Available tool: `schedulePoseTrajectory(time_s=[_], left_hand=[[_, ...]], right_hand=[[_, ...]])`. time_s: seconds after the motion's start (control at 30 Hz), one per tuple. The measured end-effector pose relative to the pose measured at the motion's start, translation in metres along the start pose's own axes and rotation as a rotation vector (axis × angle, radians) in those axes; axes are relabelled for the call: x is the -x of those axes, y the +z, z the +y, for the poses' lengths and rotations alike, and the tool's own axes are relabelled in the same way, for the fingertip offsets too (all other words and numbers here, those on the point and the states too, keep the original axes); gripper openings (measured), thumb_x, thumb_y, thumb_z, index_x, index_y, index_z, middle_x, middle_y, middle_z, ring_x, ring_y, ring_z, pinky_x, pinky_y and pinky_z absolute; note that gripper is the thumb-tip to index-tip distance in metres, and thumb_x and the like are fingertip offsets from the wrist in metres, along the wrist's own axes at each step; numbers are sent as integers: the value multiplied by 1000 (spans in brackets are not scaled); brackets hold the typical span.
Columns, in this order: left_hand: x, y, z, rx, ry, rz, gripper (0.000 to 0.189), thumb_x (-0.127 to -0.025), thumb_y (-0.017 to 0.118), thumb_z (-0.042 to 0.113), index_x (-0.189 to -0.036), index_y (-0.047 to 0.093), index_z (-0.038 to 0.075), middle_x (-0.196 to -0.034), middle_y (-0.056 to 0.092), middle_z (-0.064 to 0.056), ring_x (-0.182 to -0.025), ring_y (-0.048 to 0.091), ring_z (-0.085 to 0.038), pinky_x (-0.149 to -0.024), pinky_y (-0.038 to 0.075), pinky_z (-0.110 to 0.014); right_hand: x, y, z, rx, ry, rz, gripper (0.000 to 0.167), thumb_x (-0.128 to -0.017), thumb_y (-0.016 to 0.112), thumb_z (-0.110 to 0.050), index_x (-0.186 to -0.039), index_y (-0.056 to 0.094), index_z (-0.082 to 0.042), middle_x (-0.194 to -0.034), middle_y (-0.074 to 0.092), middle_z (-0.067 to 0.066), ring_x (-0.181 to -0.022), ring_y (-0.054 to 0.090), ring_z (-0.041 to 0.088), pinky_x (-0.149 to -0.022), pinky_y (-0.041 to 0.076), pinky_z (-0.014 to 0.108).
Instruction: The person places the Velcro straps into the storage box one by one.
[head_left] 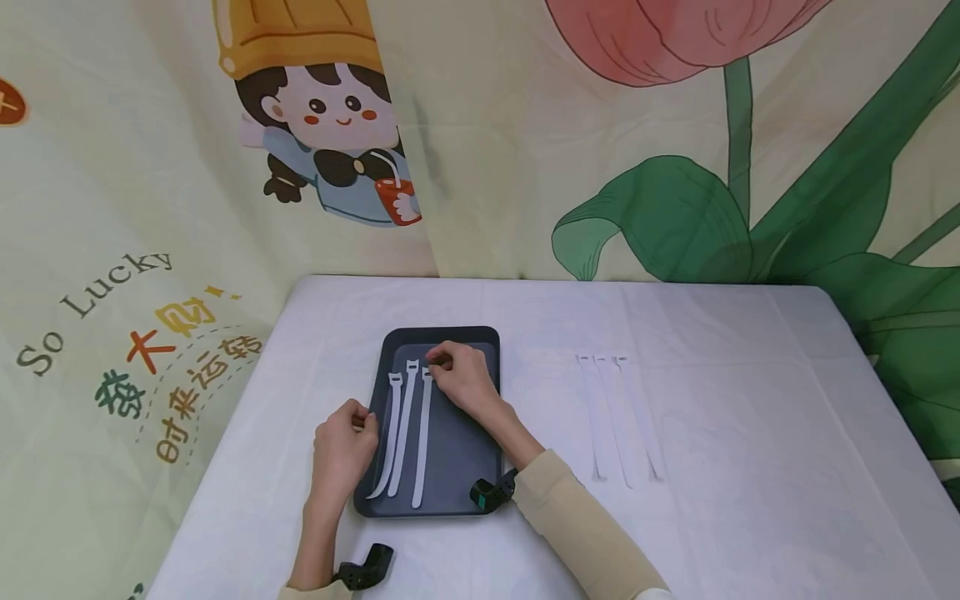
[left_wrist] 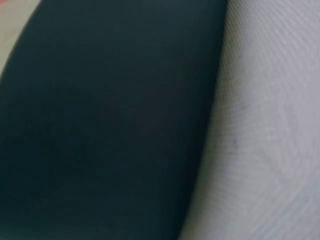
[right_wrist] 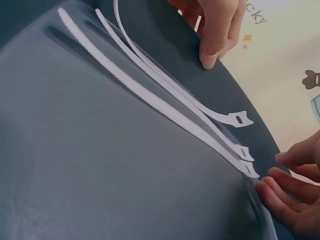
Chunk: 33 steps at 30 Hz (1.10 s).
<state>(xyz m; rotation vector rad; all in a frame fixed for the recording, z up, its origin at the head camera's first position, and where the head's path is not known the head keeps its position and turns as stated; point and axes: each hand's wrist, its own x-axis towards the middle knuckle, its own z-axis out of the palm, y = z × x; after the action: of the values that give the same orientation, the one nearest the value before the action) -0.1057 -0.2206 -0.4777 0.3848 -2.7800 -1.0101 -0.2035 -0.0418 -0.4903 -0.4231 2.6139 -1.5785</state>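
Observation:
Three white hook-and-loop cable ties (head_left: 406,425) lie lengthwise in a dark grey tray (head_left: 465,467), their slotted heads toward its far end. My right hand (head_left: 462,379) is over the tray's far part, fingers bent beside the head of the rightmost cable tie (right_wrist: 165,114). In the right wrist view, its fingertips (right_wrist: 265,187) are very near that head without visibly pinching it. At the tray's left rim is my left hand (head_left: 343,450), fingers loosely bent; whether it touches the rim is unclear. The left wrist view shows only a dark blurred surface and cloth.
Three more white cable ties (head_left: 617,417) lie on the white tablecloth (head_left: 750,433) to the right of the tray, hard to see against it. Behind the table hangs a printed curtain (head_left: 487,167). Each wrist carries a black camera (head_left: 367,567).

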Motion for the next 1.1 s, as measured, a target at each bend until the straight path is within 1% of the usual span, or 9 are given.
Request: schedulePoseTrajectory(time_s=[0.17, 0.3, 0.43, 0.6, 0.9, 1.0, 1.1], left_hand=[[1, 0, -2, 8, 0, -2, 11, -95, 60, 4, -87, 65, -3, -85, 74, -23, -74, 71, -32, -57, 49, -31], [2, 0, -3, 5, -7, -3, 11, -94, 60, 4, -87, 65, -2, -84, 74, -22, -73, 71, -31, -57, 48, -31], [1, 1, -2, 1, 5, 1, 11, -94, 60, 4, -86, 65, -2, -84, 74, -21, -74, 72, -32, -58, 49, -32], [0, 1, -2, -6, 6, 5, 11, -95, 60, 5, -87, 65, -2, -83, 73, -20, -74, 71, -31, -58, 49, -33], [0, 0, 0, -6, 0, 0, 11, -95, 60, 5, -88, 65, -2, -83, 73, -20, -72, 70, -30, -57, 47, -32], [0, 0, 0, -7, -6, 3, 11, -95, 60, 5, -87, 65, -2, -82, 73, -20, -71, 70, -29, -56, 47, -31], [1, 0, 1, -4, -9, 1, 11, -95, 60, 5, -87, 65, -2, -83, 73, -20, -71, 70, -29, -56, 47, -31]], right_hand=[[3, -5, -3, -14, -32, -2, 19, -98, 67, -10, -116, 74, -7, -109, 77, 8, -94, 73, 20, -77, 56, 27], [7, -10, -6, -23, -63, -15, 20, -98, 67, -9, -116, 73, -6, -110, 76, 8, -96, 73, 21, -80, 57, 27], [11, -16, -8, -30, -81, -12, 19, -98, 68, -9, -116, 73, -5, -110, 76, 8, -97, 73, 21, -82, 57, 27], [17, -25, -9, -61, -81, 1, 19, -98, 68, -10, -115, 74, -5, -107, 76, 8, -95, 72, 20, -83, 57, 28], [30, -42, -5, -101, -60, 56, 17, -97, 70, -13, -113, 75, -7, -104, 76, 6, -92, 70, 19, -82, 55, 29], [34, -46, 0, -138, -58, 74, 17, -97, 70, -13, -113, 74, -7, -103, 76, 6, -89, 71, 20, -78, 55, 26], [38, -51, 4, -179, -63, 96, 16, -97, 70, -11, -112, 74, -5, -101, 75, 8, -84, 71, 24, -74, 56, 25]])
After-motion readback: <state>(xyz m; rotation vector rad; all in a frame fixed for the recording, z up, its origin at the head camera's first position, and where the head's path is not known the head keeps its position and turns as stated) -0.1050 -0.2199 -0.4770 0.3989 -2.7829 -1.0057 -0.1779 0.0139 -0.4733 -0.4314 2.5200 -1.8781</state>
